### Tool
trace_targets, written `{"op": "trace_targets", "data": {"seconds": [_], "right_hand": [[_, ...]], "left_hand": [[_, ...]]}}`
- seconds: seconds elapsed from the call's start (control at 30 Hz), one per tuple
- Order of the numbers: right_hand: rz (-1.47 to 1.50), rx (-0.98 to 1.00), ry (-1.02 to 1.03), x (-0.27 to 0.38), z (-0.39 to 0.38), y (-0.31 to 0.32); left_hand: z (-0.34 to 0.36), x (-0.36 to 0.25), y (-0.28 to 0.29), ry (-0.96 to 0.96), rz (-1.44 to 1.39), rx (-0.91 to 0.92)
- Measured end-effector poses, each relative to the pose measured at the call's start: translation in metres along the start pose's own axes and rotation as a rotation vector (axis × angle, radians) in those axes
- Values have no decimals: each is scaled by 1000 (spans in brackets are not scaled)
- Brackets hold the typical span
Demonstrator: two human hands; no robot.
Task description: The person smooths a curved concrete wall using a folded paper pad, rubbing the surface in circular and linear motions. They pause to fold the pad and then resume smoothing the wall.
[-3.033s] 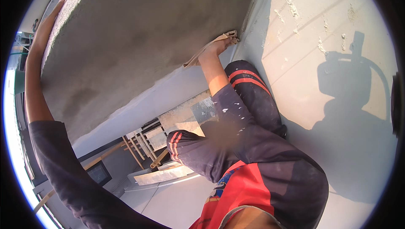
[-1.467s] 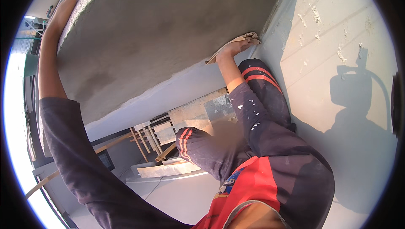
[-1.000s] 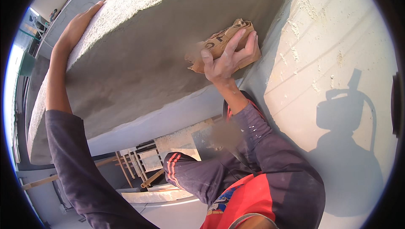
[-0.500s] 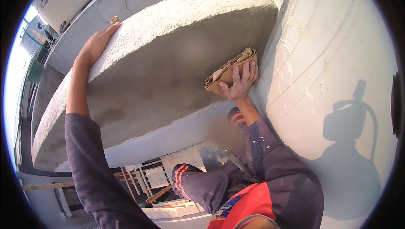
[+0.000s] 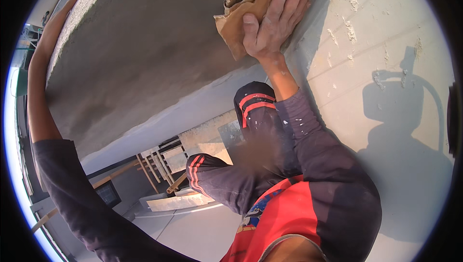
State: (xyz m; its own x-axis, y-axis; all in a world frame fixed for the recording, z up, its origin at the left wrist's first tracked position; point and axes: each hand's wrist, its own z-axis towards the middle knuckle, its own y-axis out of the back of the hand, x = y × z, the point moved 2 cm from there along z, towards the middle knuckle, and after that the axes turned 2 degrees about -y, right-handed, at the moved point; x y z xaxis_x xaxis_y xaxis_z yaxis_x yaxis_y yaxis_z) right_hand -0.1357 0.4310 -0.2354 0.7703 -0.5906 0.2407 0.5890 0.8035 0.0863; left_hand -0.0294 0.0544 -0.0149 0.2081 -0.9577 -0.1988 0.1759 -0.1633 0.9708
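A wad of folded brown paper (image 5: pixel 241 25), its edges layered and creased, lies under my right hand (image 5: pixel 276 23). The fingers and thumb press it against the smooth grey underside of a curved concrete slab (image 5: pixel 144 45), near where the slab meets the white wall. Far to the left, my left hand (image 5: pixel 64 11) rests along the slab's rough pale rim (image 5: pixel 82 18) with its fingers stretched out. Part of that hand is hidden behind the rim, and I see nothing held in it.
The white wall (image 5: pixel 347 98) on the right carries raised plaster streaks and a shadow. My bent knees (image 5: pixel 207 170) are below the slab. Lower down are wooden boards (image 5: pixel 181 158), a bamboo pole (image 5: pixel 115 172) and a pale floor (image 5: pixel 188 233).
The view has shifted closer under the slab, so both hands and the paper appear higher. My right hand still presses the paper to the slab; the left stays on the rim.
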Motion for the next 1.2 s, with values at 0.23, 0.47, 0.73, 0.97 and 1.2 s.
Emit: {"op": "trace_targets", "data": {"seconds": [0.23, 0.47, 0.73, 0.97, 1.2], "right_hand": [[-13, 57, -91, -52, -160, -36], [-31, -24, 12, -37, -31, -48], [-47, 28, 65, -57, -66, -57], [-34, 55, -5, -91, -225, -74], [-11, -35, 12, -50, -63, -65]], "left_hand": [[17, -19, -4, -28, 168, 7], [26, -7, -17, 12, 157, 4], [44, 25, -43, -233, 361, -65], [36, -9, -50, 31, 165, -57], [35, 7, -44, 104, 27, -81]]}}
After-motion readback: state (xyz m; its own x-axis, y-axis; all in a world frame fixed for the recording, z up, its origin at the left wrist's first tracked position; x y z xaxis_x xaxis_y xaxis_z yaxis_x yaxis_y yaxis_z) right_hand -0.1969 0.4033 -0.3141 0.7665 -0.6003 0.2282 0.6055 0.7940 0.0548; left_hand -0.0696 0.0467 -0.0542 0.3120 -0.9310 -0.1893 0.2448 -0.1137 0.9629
